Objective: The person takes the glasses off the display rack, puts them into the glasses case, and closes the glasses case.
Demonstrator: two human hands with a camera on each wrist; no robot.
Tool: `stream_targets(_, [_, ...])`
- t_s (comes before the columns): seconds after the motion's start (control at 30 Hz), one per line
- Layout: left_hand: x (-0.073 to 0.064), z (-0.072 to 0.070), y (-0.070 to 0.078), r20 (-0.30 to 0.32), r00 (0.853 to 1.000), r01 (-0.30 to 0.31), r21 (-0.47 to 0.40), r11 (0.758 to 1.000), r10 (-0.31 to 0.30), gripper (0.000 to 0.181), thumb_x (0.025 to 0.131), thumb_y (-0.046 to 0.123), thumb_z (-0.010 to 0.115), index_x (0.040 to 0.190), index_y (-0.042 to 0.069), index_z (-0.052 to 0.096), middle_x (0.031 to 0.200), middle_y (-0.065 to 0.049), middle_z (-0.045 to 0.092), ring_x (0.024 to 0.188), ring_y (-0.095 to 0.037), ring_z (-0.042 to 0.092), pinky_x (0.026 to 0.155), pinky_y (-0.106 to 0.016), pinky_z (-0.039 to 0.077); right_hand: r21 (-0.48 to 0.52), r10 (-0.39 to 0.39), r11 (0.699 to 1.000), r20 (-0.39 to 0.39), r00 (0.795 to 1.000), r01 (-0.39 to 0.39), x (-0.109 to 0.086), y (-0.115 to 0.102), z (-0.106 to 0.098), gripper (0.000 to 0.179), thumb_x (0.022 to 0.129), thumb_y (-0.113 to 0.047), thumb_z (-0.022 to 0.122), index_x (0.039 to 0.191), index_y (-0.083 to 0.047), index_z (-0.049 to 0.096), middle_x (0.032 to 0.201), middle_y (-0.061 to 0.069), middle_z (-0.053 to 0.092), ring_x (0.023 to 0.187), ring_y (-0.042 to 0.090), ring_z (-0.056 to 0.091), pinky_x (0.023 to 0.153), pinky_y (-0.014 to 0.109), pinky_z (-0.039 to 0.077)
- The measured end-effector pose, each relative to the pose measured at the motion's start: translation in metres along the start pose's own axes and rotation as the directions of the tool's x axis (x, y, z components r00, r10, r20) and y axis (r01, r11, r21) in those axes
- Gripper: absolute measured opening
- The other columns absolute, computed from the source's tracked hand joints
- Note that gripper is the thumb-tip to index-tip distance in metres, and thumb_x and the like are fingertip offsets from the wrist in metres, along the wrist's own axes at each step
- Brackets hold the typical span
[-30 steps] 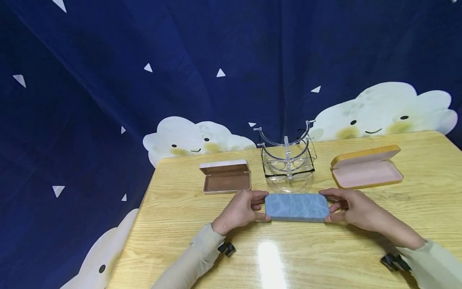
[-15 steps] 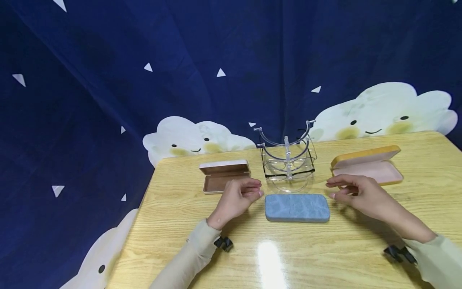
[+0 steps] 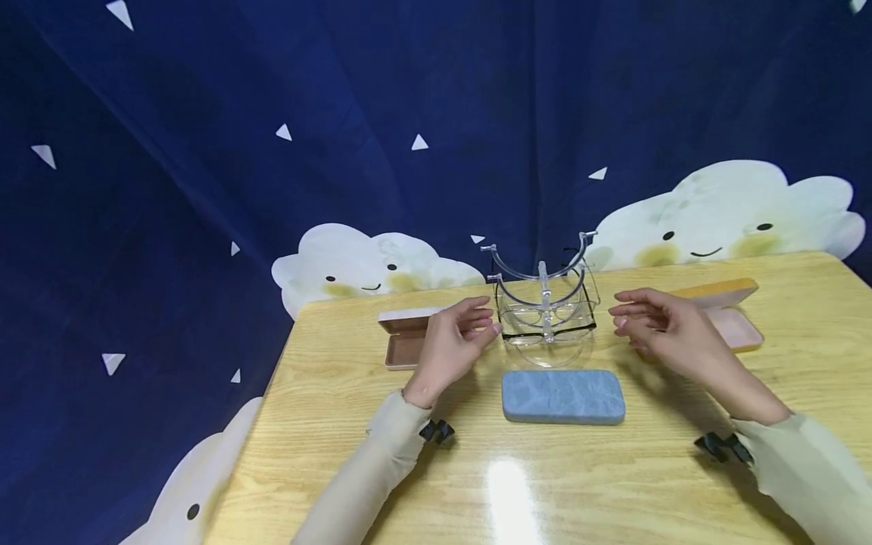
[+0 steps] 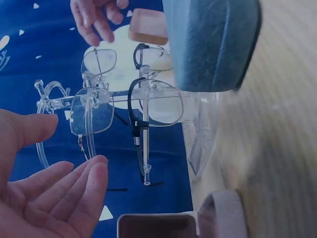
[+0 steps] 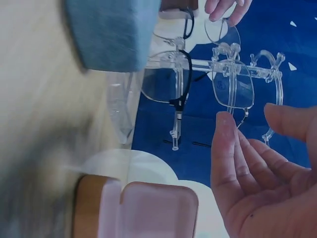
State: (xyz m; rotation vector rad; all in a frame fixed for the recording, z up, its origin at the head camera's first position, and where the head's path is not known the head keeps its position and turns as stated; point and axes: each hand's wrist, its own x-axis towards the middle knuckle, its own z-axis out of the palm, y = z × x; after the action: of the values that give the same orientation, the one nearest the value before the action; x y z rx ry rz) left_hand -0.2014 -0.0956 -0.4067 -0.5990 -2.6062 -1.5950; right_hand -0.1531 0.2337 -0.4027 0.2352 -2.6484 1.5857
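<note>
Navy cloth backdrop [image 3: 409,60], cloud-printed, hanging behind the pale wood-grain worktop [image 3: 341,454]. Clear plastic tiered stand [image 3: 543,284] standing centrally. Orange pink-lined oblong case [image 3: 711,290] gaping open at right; closed blue marbled oblong case [image 3: 563,397] lying before the stand; off-white brown-lined case [image 3: 409,312] gaping open at left. Left hand [image 3: 453,344] and right hand [image 3: 671,333] flanking the stand, thumbs apart from fingers, holding nothing. Stand bearing black-browed glasses [image 3: 572,330] and, above, thin metal-framed glasses [image 4: 99,111]. Step seemingly being a two-handed reach for glasses; next move likely calling for a light pinch on both sides.
</note>
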Motion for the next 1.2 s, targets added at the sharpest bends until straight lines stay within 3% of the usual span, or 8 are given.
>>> stream_targets(0.1, [0.005, 0.003, 0.002, -0.004, 1.0, -0.008, 0.021, 1.0, 0.008, 0.04, 0.095, 0.012, 0.077, 0.132, 0.001, 0.068, 0.12, -0.019, 0.077, 0.107, -0.026, 0.078, 0.084, -0.019, 0.062, 0.024, 0.01, 1.0, -0.027, 1.0, -0.01, 0.009, -0.004, 0.002, 0.042, 0.105, -0.011, 0.062, 0.144, 0.001, 0.054, 0.1, -0.038, 0.064, 0.088, -0.009, 0.07, 0.065, 0.025, 0.062])
stream_targets(0.27, [0.008, 0.005, -0.001, 0.002, 1.0, -0.007, 0.047, 0.999, 0.007, 0.033, 0.095, 0.015, 0.077, 0.126, 0.005, 0.073, 0.116, -0.017, 0.079, 0.101, -0.023, 0.079, 0.082, -0.018, 0.062, 0.051, 0.009, 0.999, -0.05, 0.999, -0.007, 0.019, -0.008, 0.006, 0.042, 0.104, -0.011, 0.062, 0.143, 0.002, 0.054, 0.097, -0.036, 0.065, 0.086, -0.006, 0.072, 0.07, 0.025, 0.064])
stream_targets(0.43, [0.009, 0.007, -0.004, 0.006, 1.0, -0.024, 0.031, 0.999, 0.023, 0.028, 0.096, 0.015, 0.076, 0.123, 0.008, 0.074, 0.112, -0.013, 0.08, 0.101, -0.022, 0.079, 0.082, -0.02, 0.062, 0.076, 0.004, 0.997, -0.046, 0.999, 0.0, 0.022, -0.006, 0.01, 0.042, 0.104, -0.009, 0.063, 0.143, 0.005, 0.055, 0.101, -0.025, 0.072, 0.085, -0.005, 0.072, 0.071, 0.025, 0.064])
stream_targets(0.53, [0.011, 0.007, -0.005, 0.007, 1.0, -0.028, 0.021, 0.999, 0.028, 0.026, 0.097, 0.015, 0.075, 0.122, 0.007, 0.075, 0.11, -0.012, 0.08, 0.1, -0.022, 0.079, 0.081, -0.022, 0.063, 0.079, -0.007, 0.997, -0.042, 0.999, 0.011, 0.024, -0.007, 0.012, 0.042, 0.103, -0.01, 0.064, 0.142, 0.004, 0.057, 0.1, -0.029, 0.07, 0.085, -0.006, 0.072, 0.07, 0.024, 0.064])
stream_targets(0.63, [0.012, 0.007, -0.006, 0.01, 0.999, -0.035, 0.006, 0.999, 0.035, 0.027, 0.097, 0.015, 0.075, 0.122, 0.005, 0.075, 0.11, -0.012, 0.081, 0.098, -0.022, 0.079, 0.081, -0.024, 0.064, 0.071, -0.01, 0.997, -0.034, 0.999, 0.012, 0.026, -0.009, 0.012, 0.042, 0.102, -0.009, 0.066, 0.142, 0.003, 0.058, 0.102, -0.018, 0.076, 0.085, -0.006, 0.071, 0.07, 0.023, 0.064])
stream_targets(0.83, [0.014, 0.01, -0.006, 0.007, 0.999, -0.044, -0.004, 0.999, 0.044, 0.024, 0.097, 0.016, 0.076, 0.119, 0.008, 0.077, 0.109, -0.011, 0.081, 0.096, -0.022, 0.079, 0.081, -0.03, 0.065, 0.03, 0.011, 1.0, -0.02, 1.0, -0.01, 0.03, -0.011, 0.014, 0.04, 0.102, -0.012, 0.067, 0.139, 0.002, 0.061, 0.12, 0.024, 0.075, 0.084, -0.006, 0.072, 0.071, 0.022, 0.063])
stream_targets(1.0, [0.016, 0.012, -0.007, 0.009, 0.998, -0.059, 0.011, 0.998, 0.059, 0.025, 0.098, 0.017, 0.075, 0.119, 0.004, 0.077, 0.11, -0.011, 0.081, 0.094, -0.023, 0.079, 0.08, -0.03, 0.065, 0.006, 0.038, 0.999, -0.013, 0.999, -0.038, 0.032, -0.012, 0.015, 0.04, 0.102, -0.018, 0.069, 0.137, 0.002, 0.064, 0.124, 0.027, 0.073, 0.084, -0.007, 0.071, 0.073, 0.02, 0.062])
stream_targets(1.2, [0.016, 0.012, -0.007, -0.003, 0.997, -0.071, 0.04, 0.997, 0.072, 0.021, 0.099, 0.014, 0.073, 0.115, 0.003, 0.078, 0.106, -0.011, 0.082, 0.092, -0.021, 0.079, 0.076, -0.021, 0.062, 0.015, 0.064, 0.998, -0.004, 0.998, -0.064, 0.032, -0.013, 0.015, 0.039, 0.101, -0.02, 0.07, 0.134, 0.001, 0.067, 0.123, 0.025, 0.074, 0.087, -0.003, 0.074, 0.075, 0.02, 0.062])
